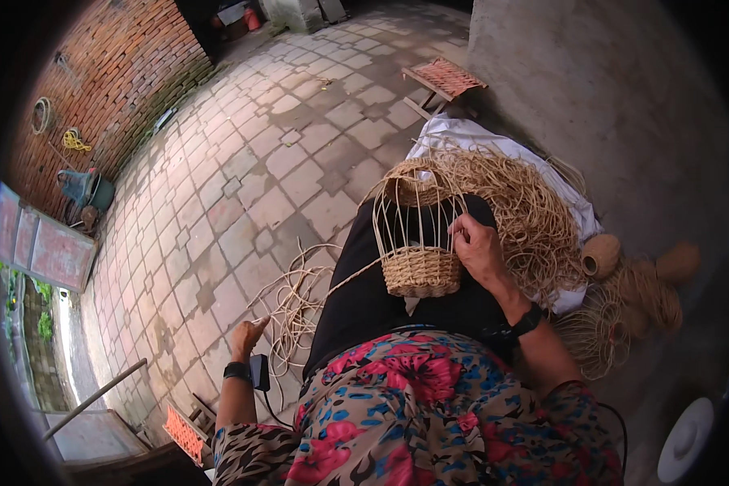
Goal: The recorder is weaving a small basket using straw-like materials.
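Observation:
A half-woven basket (423, 271) of tan cord or straw sits on my lap, its lower wall closely woven and its long bare stakes rising and curving above. My right hand (478, 247) is closed at the basket's right side, fingers pinched around a stake by the woven edge. From the left of the weave a twisted cord (352, 275) runs down and left toward a loose tangle of cords (296, 316) beside my leg. Out to the left, my left hand (249, 336) is held by that tangle, fingers drawn together; whatever they grip is too small to make out.
A big heap of loose tan strands (526, 211) lies on a white sheet (454, 130) at my right. Small woven baskets (600, 256) stand beyond it. A low woven-top stool (445, 78) is ahead, near the grey wall (607, 89). A brick wall (121, 73) borders the paved yard.

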The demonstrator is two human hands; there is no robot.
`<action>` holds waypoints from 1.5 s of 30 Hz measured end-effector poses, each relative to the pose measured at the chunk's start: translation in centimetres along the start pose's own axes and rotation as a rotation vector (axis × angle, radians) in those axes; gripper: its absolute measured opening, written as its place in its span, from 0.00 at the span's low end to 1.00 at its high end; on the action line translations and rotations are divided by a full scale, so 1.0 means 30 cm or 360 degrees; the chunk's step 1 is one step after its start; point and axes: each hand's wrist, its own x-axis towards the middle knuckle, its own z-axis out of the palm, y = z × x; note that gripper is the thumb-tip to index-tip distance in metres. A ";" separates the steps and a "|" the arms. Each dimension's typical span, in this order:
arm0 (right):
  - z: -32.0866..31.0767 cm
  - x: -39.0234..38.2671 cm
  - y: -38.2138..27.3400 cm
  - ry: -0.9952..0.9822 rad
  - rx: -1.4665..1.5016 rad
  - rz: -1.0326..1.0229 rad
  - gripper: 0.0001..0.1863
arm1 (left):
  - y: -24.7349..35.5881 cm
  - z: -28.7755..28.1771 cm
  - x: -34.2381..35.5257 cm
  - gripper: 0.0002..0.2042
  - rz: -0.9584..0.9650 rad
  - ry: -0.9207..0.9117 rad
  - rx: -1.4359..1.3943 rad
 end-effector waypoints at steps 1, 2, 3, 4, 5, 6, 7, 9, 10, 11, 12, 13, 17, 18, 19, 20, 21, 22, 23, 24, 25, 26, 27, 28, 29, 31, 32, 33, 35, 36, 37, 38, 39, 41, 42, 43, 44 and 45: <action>0.008 0.004 -0.006 0.0024 0.0010 -0.0058 0.03 | 0.024 -0.011 -0.012 0.29 0.0050 0.0192 0.0159; 0.013 0.008 -0.015 0.0011 0.0014 -0.0073 0.03 | 0.064 -0.024 -0.014 0.26 0.0181 0.0385 -0.0058; 0.014 0.009 -0.023 -0.0021 -0.0069 -0.0056 0.03 | 0.148 -0.054 -0.030 0.24 0.0319 0.0572 -0.0274; 0.013 0.009 -0.031 -0.0051 -0.0155 -0.0038 0.03 | 0.263 -0.102 -0.058 0.20 0.0582 0.0662 -0.0522; 0.010 0.011 -0.034 -0.0059 -0.0162 -0.0044 0.03 | 0.398 -0.158 -0.106 0.17 0.0849 0.0750 -0.0770; 0.006 0.014 -0.032 -0.0090 -0.0174 -0.0039 0.03 | 0.538 -0.209 -0.188 0.11 0.1106 0.0897 -0.0746; 0.000 0.018 -0.030 -0.0117 -0.0184 -0.0032 0.03 | 0.682 -0.280 -0.312 0.08 0.1158 0.0721 -0.0847; 0.000 0.020 -0.029 -0.0119 -0.0186 -0.0028 0.03 | 0.860 -0.343 -0.470 0.12 0.1600 0.0676 -0.0864; 0.002 0.019 -0.027 -0.0118 -0.0178 -0.0015 0.03 | 0.913 -0.355 -0.503 0.14 0.1925 0.0837 -0.0700; 0.005 0.018 -0.019 -0.0114 -0.0180 -0.0017 0.03 | 0.946 -0.352 -0.515 0.14 0.1929 0.0839 -0.0701; 0.008 0.018 -0.015 -0.0093 -0.0161 -0.0032 0.03 | 0.971 -0.351 -0.523 0.15 0.2000 0.0775 -0.0501; 0.008 0.020 -0.012 -0.0071 -0.0139 -0.0046 0.03 | 0.985 -0.353 -0.526 0.16 0.2066 0.0707 -0.0298; -0.019 0.007 -0.020 -0.0134 0.0051 0.0034 0.03 | 0.909 -0.317 -0.468 0.14 0.1846 0.0359 -0.0962; -0.034 0.003 -0.032 -0.0104 0.0089 0.0063 0.03 | 0.879 -0.306 -0.456 0.14 0.1846 0.0348 -0.0955; -0.042 0.003 -0.036 -0.0076 0.0130 0.0084 0.04 | 0.847 -0.298 -0.444 0.15 0.1371 -0.0113 -0.1209; -0.041 -0.002 -0.017 -0.0077 0.0137 0.0086 0.04 | 0.827 -0.284 -0.436 0.15 0.0863 -0.0557 -0.1424; -0.041 0.000 0.002 -0.0080 0.0177 0.0057 0.05 | 0.819 -0.265 -0.426 0.15 0.0862 -0.0551 -0.1424; -0.041 0.000 0.016 -0.0083 0.0216 0.0028 0.05 | 0.812 -0.243 -0.412 0.15 0.0559 -0.0933 -0.1852; -0.040 -0.002 0.027 -0.0088 0.0189 0.0024 0.05 | 0.808 -0.227 -0.398 0.15 0.0222 -0.1316 -0.2259; -0.038 -0.003 0.020 -0.0091 0.0190 0.0019 0.05 | 0.813 -0.216 -0.384 0.15 0.0222 -0.1311 -0.2264; -0.035 -0.004 0.010 -0.0095 0.0243 0.0031 0.05 | 0.822 -0.207 -0.371 0.15 0.0311 -0.1393 -0.2650; -0.032 -0.002 0.003 -0.0101 0.0297 0.0042 0.05 | 0.831 -0.197 -0.360 0.14 0.0404 -0.1465 -0.3037; -0.028 -0.002 0.001 -0.0107 0.0296 0.0038 0.05 | 0.846 -0.201 -0.367 0.13 0.0436 -0.1459 -0.3113; -0.023 -0.001 -0.002 -0.0102 0.0285 0.0061 0.04 | 0.840 -0.188 -0.346 0.13 0.0434 -0.1453 -0.3121; -0.018 0.001 -0.004 -0.0099 0.0275 0.0084 0.04 | 0.827 -0.163 -0.310 0.11 0.0551 -0.1258 -0.2931; -0.005 0.008 0.033 -0.0111 0.0341 0.0068 0.04 | 0.824 -0.165 -0.303 0.10 0.0651 -0.1073 -0.2733; -0.002 0.011 0.055 -0.0119 0.0409 0.0050 0.04 | 0.819 -0.168 -0.302 0.11 0.0639 -0.0956 -0.2433; -0.002 0.013 0.066 -0.0125 0.0411 0.0046 0.04 | 0.818 -0.188 -0.307 0.12 0.0625 -0.0836 -0.2134; -0.004 0.017 0.089 -0.0116 0.0418 0.0103 0.04 | 0.850 -0.213 -0.331 0.12 0.0814 -0.0690 -0.2055; -0.004 0.019 0.086 -0.0125 0.0420 0.0094 0.04 | 0.869 -0.230 -0.343 0.13 0.1000 -0.0541 -0.1968; -0.005 0.016 0.082 -0.0133 0.0422 0.0126 0.03 | 0.881 -0.250 -0.345 0.13 0.1142 -0.0445 -0.1811; -0.006 0.012 0.077 -0.0140 0.0423 0.0160 0.03 | 0.892 -0.250 -0.333 0.13 0.1140 -0.0437 -0.1817; -0.016 0.005 0.044 -0.0143 0.0429 0.0186 0.03 | 0.905 -0.239 -0.320 0.13 0.1267 -0.0310 -0.1750; -0.008 0.005 0.074 -0.0147 0.0374 0.0152 0.03 | 0.919 -0.214 -0.308 0.12 0.1459 0.0046 -0.1629; -0.010 0.004 0.067 -0.0138 0.0323 0.0134 0.03 | 0.922 -0.214 -0.315 0.12 0.1458 0.0042 -0.1631; -0.015 0.004 0.060 -0.0139 0.0322 0.0137 0.03 | 0.925 -0.214 -0.321 0.12 0.1358 0.0064 -0.1833; -0.021 0.006 0.050 -0.0162 0.0355 0.0152 0.03 | 0.927 -0.216 -0.329 0.11 0.1251 0.0088 -0.2031; -0.024 0.006 0.034 -0.0185 0.0391 0.0166 0.03 | 0.926 -0.235 -0.339 0.11 0.1258 0.0056 -0.2001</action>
